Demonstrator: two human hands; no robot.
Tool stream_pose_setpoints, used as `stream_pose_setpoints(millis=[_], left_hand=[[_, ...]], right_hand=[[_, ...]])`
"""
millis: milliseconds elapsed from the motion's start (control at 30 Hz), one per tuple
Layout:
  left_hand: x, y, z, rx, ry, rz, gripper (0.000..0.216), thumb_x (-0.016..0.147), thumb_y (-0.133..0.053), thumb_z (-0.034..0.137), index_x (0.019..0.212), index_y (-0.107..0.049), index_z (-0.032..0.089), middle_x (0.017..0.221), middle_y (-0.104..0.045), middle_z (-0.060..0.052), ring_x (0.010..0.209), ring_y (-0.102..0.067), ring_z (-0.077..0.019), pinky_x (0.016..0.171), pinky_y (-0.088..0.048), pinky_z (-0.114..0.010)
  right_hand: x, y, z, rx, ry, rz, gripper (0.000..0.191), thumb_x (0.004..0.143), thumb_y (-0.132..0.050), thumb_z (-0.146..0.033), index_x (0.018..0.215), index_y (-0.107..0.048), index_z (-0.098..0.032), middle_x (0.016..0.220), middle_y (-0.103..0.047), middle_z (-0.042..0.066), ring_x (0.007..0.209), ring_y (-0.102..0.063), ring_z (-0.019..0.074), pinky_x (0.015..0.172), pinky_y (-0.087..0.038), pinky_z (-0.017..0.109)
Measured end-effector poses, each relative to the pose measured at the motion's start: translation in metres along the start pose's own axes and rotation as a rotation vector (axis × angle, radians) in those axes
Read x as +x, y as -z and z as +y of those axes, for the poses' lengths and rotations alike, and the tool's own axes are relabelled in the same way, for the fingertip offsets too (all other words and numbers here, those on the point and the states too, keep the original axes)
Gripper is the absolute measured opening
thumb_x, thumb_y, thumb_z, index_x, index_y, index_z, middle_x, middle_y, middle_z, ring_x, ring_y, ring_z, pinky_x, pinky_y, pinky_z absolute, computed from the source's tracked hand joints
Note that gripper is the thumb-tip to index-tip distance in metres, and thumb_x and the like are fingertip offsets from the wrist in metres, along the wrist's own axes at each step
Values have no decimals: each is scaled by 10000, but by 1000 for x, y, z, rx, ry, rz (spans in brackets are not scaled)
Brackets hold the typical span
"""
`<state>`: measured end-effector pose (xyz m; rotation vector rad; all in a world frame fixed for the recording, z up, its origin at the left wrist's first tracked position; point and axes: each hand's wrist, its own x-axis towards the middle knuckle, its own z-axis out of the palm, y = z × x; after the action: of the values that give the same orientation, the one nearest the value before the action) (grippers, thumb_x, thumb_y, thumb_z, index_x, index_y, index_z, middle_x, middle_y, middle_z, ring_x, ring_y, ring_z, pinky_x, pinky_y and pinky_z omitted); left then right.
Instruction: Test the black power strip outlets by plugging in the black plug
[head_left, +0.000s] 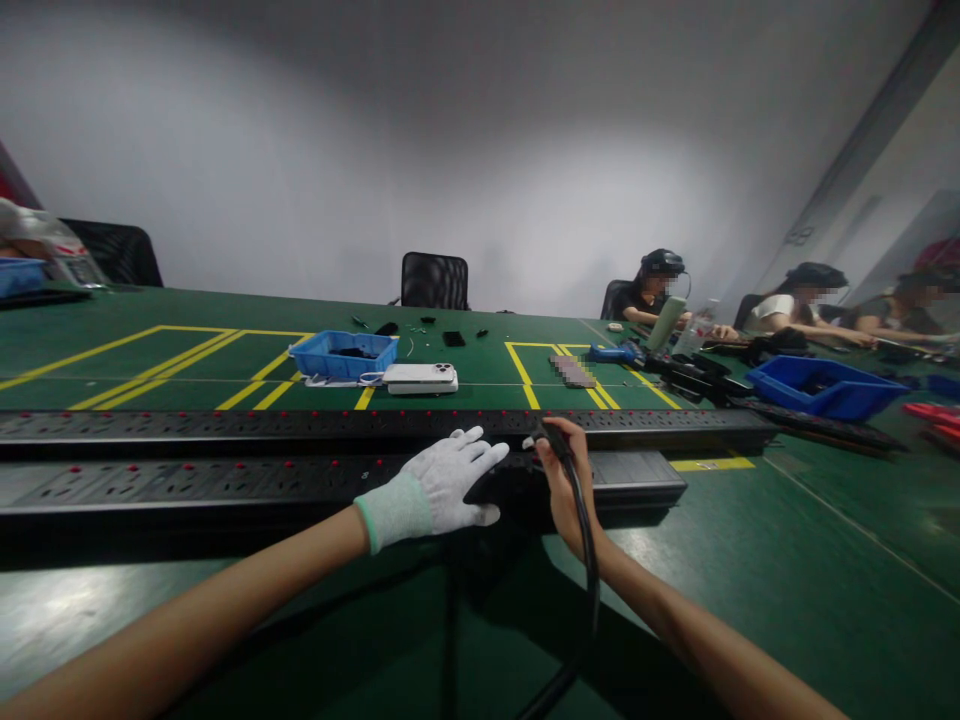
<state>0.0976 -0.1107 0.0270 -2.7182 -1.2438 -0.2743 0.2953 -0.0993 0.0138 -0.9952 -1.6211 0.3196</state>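
Right grip (568,485), bare, was pinched narrow around one end of a black cord (587,530), which hung away toward six o'clock. That end sat at the near strip (300,480), close to the far strip (375,430) just beyond; fingers hid the tip, so whether it touched either one could not be told. At nine o'clock, the left grip (448,490), gloved, lay palm down and spread wide over the near strip, holding nothing visible; contact was unclear.

As for progress, both strips were already laid side by side across the table (787,560), red dots along them, and the cord had been picked up and brought to them. It was not yet let go, so that step looked unfinished. No other cord showed in the visible sockets; those under the grips were hidden.

Farther out, a white phone (420,378) lay at ten o'clock, with a blue tray (345,352) just past it. A darker blue bin (829,390) stood near two o'clock. Toward one o'clock, across the table, sat a person (652,300) in black headgear; an unoccupied chair (435,280) stood at eleven.
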Motion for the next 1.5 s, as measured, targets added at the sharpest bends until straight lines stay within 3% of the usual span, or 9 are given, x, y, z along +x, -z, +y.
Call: stream_pose_setpoints(millis=[67,133,333,600,767,1000,1267,1500], left_hand=[[0,2,1,3,4,0,752,814,-400,636,1387,-316,156,1308,-482,-137,1284,-325,-330,1030,-295,-455],[-1,3,1,10,4,5,740,819,-410,619,1388,-315,156,1311,-479,-140,1280,-334,-325,1037,-285,-447],[-12,0,-12,17,-21,-5,752,822,-379,644,1392,-312,157,1358,-438,-137,1288,-327,-305,1057,-248,-436],[-24,3,-20,29,-18,-7,752,829,-336,661,1359,-360,127,1357,-438,-154,1282,-338,-307,1061,-229,-467],[-24,0,-21,21,26,27,859,783,-339,720,1342,-373,67,1344,-437,-206,1260,-379,-314,1056,-261,-450],[-27,4,-20,71,4,49,860,802,-306,709,1285,-432,9,1296,-480,-229,1232,-415,-326,1058,-273,-433],[-27,-2,-29,-6,71,60,877,728,-344,776,1288,-451,111,1316,-477,-177,1254,-385,-314,1052,-269,-437],[-27,5,-25,-6,76,13,870,745,-334,764,1289,-457,98,1330,-463,-180,1265,-369,-312,1069,-228,-440]], right_hand=[[6,0,0,67,-45,120,259,896,-451,-370,1097,-480,-208,991,-547,49,855,-557,165,783,-472,310],[10,1,2,96,-58,110,268,888,-468,-375,1096,-491,-208,984,-545,46,844,-551,162,786,-469,314],[15,5,7,97,-68,-322,311,881,-486,-389,1152,-507,-237,1043,-586,40,895,-572,172,798,-465,315],[30,0,-16,-204,119,-636,260,865,-536,-351,1108,-578,-269,1109,-616,33,1064,-531,200,951,-366,377],[30,-9,-31,-351,266,-629,233,861,-553,-308,1088,-568,-259,1060,-633,37,1062,-520,213,991,-279,438],[27,-28,-17,-335,242,-567,294,832,-583,-205,1117,-548,-264,1102,-617,34,1063,-524,199,987,-284,431],[17,-31,-19,-143,216,-576,290,872,-547,-326,1157,-512,-285,1112,-617,12,1043,-539,172,1040,-217,429],[23,-27,-19,-226,193,-548,274,855,-557,-339,1115,-565,-256,1055,-622,42,1018,-525,198,959,-324,401]])
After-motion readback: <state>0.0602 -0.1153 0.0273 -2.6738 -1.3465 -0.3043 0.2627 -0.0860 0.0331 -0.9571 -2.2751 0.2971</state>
